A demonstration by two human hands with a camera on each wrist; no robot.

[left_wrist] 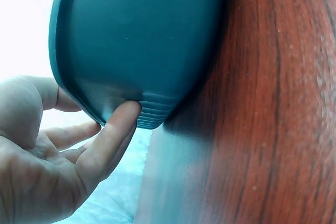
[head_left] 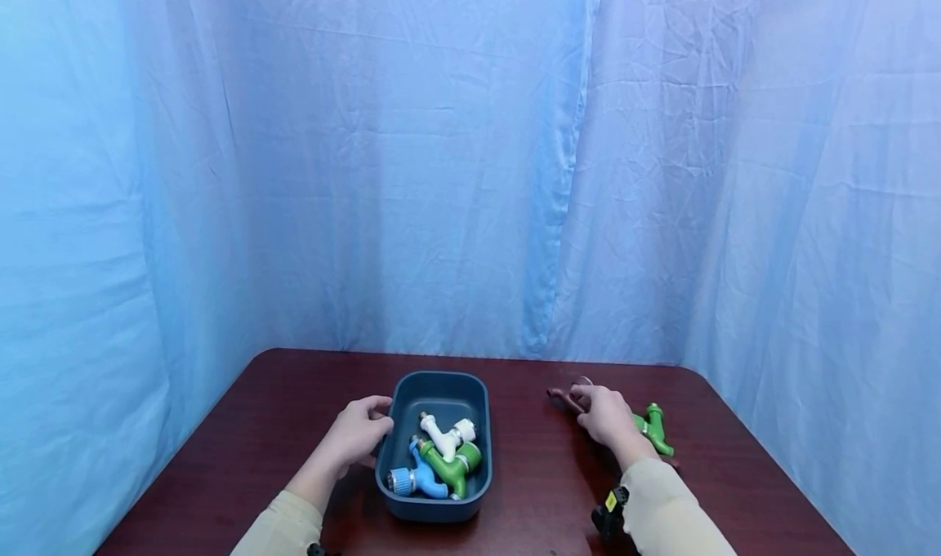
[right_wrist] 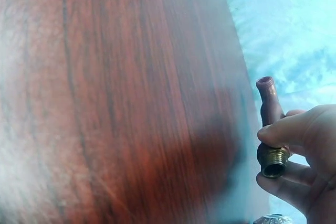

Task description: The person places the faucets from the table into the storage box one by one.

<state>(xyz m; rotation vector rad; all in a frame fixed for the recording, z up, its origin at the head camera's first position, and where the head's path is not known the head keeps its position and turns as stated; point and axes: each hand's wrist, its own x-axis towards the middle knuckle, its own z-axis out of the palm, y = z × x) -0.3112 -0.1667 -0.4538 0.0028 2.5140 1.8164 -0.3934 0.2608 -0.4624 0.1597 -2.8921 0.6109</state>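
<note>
My left hand (head_left: 356,433) grips the left side of a dark blue plastic tub (head_left: 434,513), and in the left wrist view a digit presses the ridged part of its wall (left_wrist: 152,109). Inside the tub lie a white tap (head_left: 445,437), a green tap (head_left: 454,468) and a blue tap (head_left: 417,476), heaped toward its near end. Over on the right, my right hand (head_left: 604,413) holds a brown tap (head_left: 564,398). The right wrist view shows this tap's brass threaded end (right_wrist: 275,160) between thumb and fingers.
Another green tap (head_left: 654,430) lies just right of my right hand, partly hidden by it. A brown piece (head_left: 671,463) shows beside my right forearm. The dark red wooden table (head_left: 515,482) ends at light blue curtains (head_left: 441,172) behind and at both sides.
</note>
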